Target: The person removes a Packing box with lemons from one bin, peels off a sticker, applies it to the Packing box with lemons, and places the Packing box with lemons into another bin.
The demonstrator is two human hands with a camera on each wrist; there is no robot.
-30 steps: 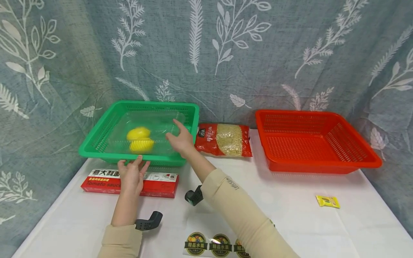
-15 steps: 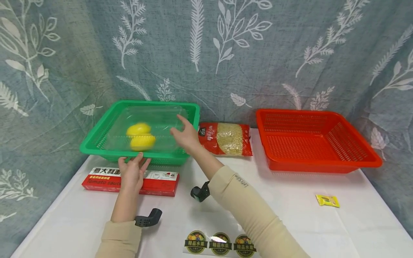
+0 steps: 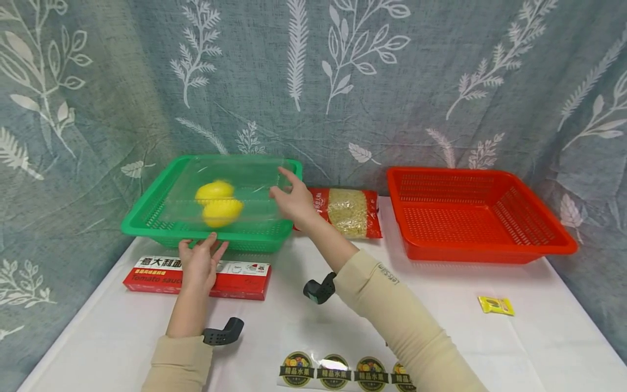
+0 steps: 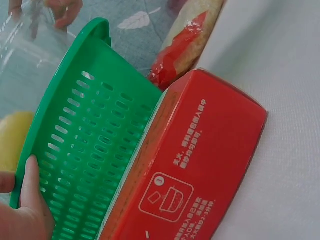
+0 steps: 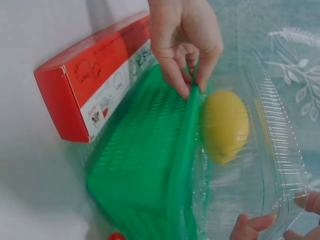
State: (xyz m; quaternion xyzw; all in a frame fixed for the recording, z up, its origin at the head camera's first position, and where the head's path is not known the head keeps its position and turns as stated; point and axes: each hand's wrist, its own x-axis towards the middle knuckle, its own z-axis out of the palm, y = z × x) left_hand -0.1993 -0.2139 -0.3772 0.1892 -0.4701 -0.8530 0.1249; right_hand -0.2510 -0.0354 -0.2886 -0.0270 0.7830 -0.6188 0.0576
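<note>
A clear plastic clamshell container (image 3: 254, 209) with two lemons (image 3: 222, 213) inside hangs tilted over the green basket (image 3: 142, 227), overlapping its back rim in the head view. My right hand (image 3: 295, 202) pinches the container's right end between thumb and fingers; those fingertips (image 5: 252, 225) show through the clear plastic in the right wrist view. At the basket's front rim, my left hand (image 3: 198, 264) grips with the thumb on one side and fingers on the other. Just under that hand, a red and white tomato sauce box (image 3: 240, 279) lies along the basket's front.
A red bag of pasta (image 3: 348, 212) lies right of the green basket. Farther right stands a red basket (image 3: 485, 253), with a small yellow packet (image 3: 496, 305) before it. A sheet of round stickers (image 3: 334, 372) lies at the front edge. A patterned curtain (image 3: 313, 81) hangs behind.
My right hand has moved right and a little up, raising the container with the lemons from inside the green basket. My left hand has stayed at the basket's front rim.
</note>
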